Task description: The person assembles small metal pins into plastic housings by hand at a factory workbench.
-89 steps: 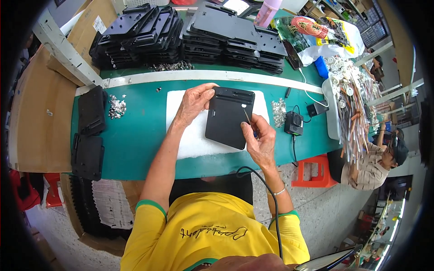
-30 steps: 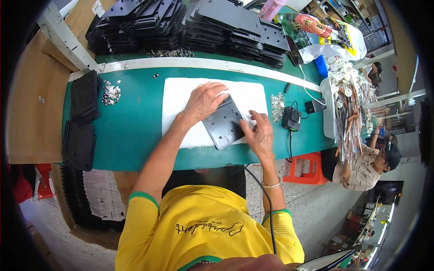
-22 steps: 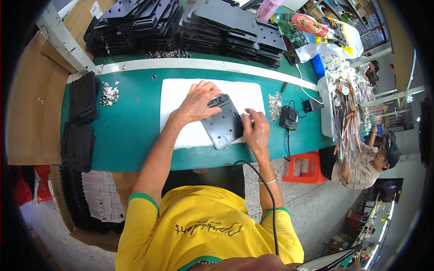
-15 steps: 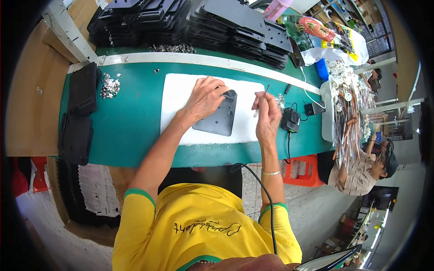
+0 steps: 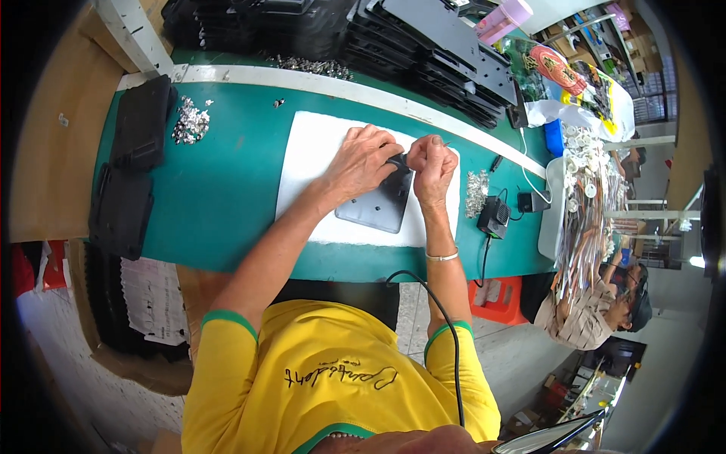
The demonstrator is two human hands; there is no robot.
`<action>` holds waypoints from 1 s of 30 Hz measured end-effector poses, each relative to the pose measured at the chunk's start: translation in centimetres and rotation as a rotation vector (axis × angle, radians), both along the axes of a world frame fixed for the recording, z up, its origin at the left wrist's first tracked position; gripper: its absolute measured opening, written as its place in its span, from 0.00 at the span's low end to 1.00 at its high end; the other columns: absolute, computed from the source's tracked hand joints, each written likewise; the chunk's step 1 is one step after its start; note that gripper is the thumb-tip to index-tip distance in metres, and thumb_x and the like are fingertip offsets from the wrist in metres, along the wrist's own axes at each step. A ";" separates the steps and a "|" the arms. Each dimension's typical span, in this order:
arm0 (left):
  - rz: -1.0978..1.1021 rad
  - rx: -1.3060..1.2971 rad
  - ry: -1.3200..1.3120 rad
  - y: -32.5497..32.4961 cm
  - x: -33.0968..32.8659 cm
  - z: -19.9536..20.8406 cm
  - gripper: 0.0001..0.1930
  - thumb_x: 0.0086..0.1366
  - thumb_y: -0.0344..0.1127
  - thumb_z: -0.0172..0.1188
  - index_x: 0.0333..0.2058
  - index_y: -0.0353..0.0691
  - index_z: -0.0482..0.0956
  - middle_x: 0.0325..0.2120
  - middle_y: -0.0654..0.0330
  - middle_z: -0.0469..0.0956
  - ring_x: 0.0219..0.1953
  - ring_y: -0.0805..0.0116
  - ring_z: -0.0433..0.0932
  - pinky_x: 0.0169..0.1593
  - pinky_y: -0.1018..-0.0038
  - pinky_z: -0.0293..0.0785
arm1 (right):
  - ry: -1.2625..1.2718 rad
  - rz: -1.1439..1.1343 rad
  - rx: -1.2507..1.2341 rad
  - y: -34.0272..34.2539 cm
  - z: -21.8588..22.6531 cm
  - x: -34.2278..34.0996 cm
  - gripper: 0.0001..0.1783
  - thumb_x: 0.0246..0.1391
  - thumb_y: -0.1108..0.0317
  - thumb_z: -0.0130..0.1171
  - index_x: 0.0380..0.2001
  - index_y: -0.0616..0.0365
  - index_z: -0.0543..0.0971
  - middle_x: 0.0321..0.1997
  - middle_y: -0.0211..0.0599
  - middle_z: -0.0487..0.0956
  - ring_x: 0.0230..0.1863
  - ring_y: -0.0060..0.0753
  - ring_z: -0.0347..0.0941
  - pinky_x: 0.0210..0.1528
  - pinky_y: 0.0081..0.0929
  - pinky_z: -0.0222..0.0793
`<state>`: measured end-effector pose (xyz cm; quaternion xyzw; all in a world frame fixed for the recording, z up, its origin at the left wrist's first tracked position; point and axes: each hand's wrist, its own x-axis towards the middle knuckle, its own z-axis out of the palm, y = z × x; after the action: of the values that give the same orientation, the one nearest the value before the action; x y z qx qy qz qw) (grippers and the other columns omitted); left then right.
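Note:
A dark grey plastic panel (image 5: 373, 209) with small raised parts lies on a white foam sheet (image 5: 306, 170). My left hand (image 5: 361, 165) bends over its far left part, fingers closed on a raised black piece at the far edge. My right hand (image 5: 432, 168) is at the panel's far right corner, close beside the left fingertips. Its fingers are pinched round a thin rod-like tool (image 5: 447, 144), of which only a short end shows. What the fingertips touch is hidden.
Stacked black panels (image 5: 431, 49) stand beyond a white rail (image 5: 249, 78). Small metal parts (image 5: 190, 122) lie at left near two dark casings (image 5: 125, 208). At right are clear small parts (image 5: 476, 193), a black adapter (image 5: 494, 217) and a tray of wires (image 5: 553, 204). Another person (image 5: 582, 314) sits further right.
My right hand has moved left from beside the panel to its far corner, next to my left hand. The left hand stays at the panel. The whole view has shifted slightly.

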<state>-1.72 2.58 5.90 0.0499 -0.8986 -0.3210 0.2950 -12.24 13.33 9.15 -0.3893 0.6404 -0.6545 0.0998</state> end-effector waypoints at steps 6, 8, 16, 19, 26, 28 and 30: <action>0.017 -0.027 0.005 -0.3 -0.4 -0.8 0.11 0.53 0.32 0.65 0.37 0.43 0.78 0.39 0.64 0.74 0.47 0.64 0.69 0.54 0.65 0.61 | 0.212 0.059 0.097 -0.7 0.7 0.6 0.25 0.66 0.61 0.43 0.16 0.62 0.73 0.16 0.29 0.72 0.17 0.16 0.61 0.20 0.17 0.56; 0.015 -0.029 0.013 -0.2 -0.6 -0.9 0.10 0.53 0.32 0.64 0.36 0.43 0.78 0.38 0.64 0.74 0.47 0.64 0.69 0.53 0.65 0.61 | 0.236 0.086 0.110 -0.7 0.6 0.6 0.25 0.66 0.62 0.43 0.16 0.63 0.72 0.15 0.29 0.71 0.17 0.16 0.61 0.20 0.18 0.56; 0.027 -0.014 -0.017 -0.2 -0.3 -0.6 0.07 0.55 0.31 0.63 0.34 0.42 0.80 0.38 0.65 0.75 0.46 0.65 0.69 0.51 0.66 0.62 | 0.298 0.074 0.030 -0.6 -0.3 0.1 0.20 0.60 0.71 0.45 0.13 0.63 0.69 0.11 0.32 0.69 0.14 0.22 0.63 0.18 0.22 0.57; 0.021 -0.007 0.031 0.2 -0.2 -0.3 0.10 0.53 0.30 0.63 0.36 0.42 0.80 0.39 0.64 0.75 0.47 0.64 0.69 0.52 0.65 0.62 | 0.075 -0.045 -0.016 0.1 -1.0 0.0 0.29 0.68 0.57 0.41 0.12 0.59 0.65 0.10 0.28 0.63 0.13 0.19 0.55 0.17 0.21 0.49; 0.095 -0.034 -0.007 -1.8 0.7 0.3 0.20 0.50 0.32 0.64 0.44 0.40 0.76 0.41 0.60 0.74 0.48 0.61 0.69 0.54 0.65 0.61 | -0.650 0.038 -0.487 1.7 -0.1 -2.2 0.29 0.68 0.47 0.38 0.19 0.56 0.70 0.12 0.20 0.49 0.14 0.18 0.39 0.19 0.22 0.40; 0.080 -0.025 -0.069 -2.3 1.1 1.0 0.19 0.49 0.33 0.65 0.42 0.40 0.77 0.40 0.60 0.74 0.47 0.61 0.69 0.54 0.65 0.61 | -0.575 0.067 -0.421 1.3 0.8 -1.2 0.26 0.69 0.50 0.38 0.26 0.59 0.73 0.14 0.22 0.54 0.17 0.19 0.45 0.23 0.24 0.47; 0.065 -0.012 -0.131 -2.8 1.5 1.6 0.18 0.49 0.33 0.65 0.41 0.40 0.78 0.38 0.60 0.74 0.46 0.61 0.69 0.54 0.65 0.61 | -0.489 0.019 -0.351 0.2 1.2 0.1 0.26 0.69 0.53 0.40 0.28 0.64 0.74 0.16 0.24 0.59 0.19 0.20 0.51 0.26 0.25 0.56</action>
<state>-0.26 -0.23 7.46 0.0981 -0.9159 -0.3017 0.2461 -12.15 13.50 10.30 -0.2373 0.4707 -0.8286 0.1883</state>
